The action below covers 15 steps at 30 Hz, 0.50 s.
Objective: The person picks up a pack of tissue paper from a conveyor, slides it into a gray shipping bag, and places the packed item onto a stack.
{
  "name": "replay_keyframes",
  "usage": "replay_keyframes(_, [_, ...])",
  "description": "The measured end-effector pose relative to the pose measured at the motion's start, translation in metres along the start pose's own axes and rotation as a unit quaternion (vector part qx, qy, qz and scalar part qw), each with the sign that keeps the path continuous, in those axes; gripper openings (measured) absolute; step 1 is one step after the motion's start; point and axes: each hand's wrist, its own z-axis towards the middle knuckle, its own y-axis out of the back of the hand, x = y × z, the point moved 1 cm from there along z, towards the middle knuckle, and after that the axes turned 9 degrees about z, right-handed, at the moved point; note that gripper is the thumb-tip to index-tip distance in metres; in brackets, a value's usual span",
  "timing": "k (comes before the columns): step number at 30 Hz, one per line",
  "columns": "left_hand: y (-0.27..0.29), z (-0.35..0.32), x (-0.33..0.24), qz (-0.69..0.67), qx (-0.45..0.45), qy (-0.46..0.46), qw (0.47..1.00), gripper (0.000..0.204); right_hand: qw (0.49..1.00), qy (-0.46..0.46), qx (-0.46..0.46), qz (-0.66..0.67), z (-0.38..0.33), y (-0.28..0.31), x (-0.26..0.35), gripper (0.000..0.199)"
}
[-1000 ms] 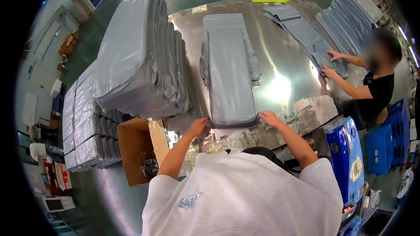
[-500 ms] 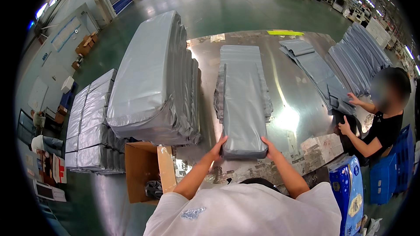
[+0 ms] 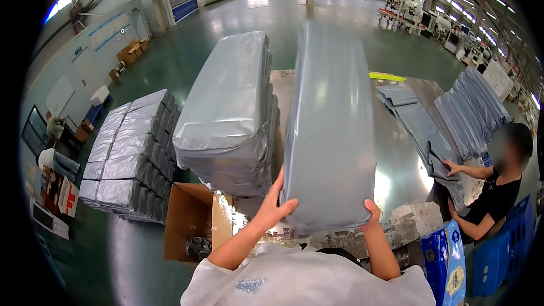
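Observation:
A long grey plastic-wrapped bundle (image 3: 328, 136) is raised above the metal table (image 3: 391, 147) between my two hands. My left hand (image 3: 275, 204) grips its near left edge, thumb on top and fingers along the side. At the near right corner my right hand (image 3: 372, 215) is closed on it, its fingers partly hidden beneath. The bundle covers most of the table behind it. Just left of it rises a tall stack of similar grey bundles (image 3: 224, 90).
An open cardboard box (image 3: 190, 215) stands front left, beside a block of wrapped grey packages (image 3: 127, 147). At right, a co-worker (image 3: 504, 175) handles folded grey sheets (image 3: 419, 124) near a grey pile (image 3: 470, 113). A blue package (image 3: 445, 260) sits front right.
My hands have lifted the bundle off the table, and it now looks larger and closer. My view has tilted upward. The co-worker's lower hand has moved down beside the grey sheets.

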Motion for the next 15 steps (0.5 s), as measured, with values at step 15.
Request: replay_keyframes(15, [0.218,0.017,-0.121,-0.06,-0.264,0.063,0.961,0.073,0.97,-0.042,0.177,-0.16,0.11,-0.264,-0.009,0.066])
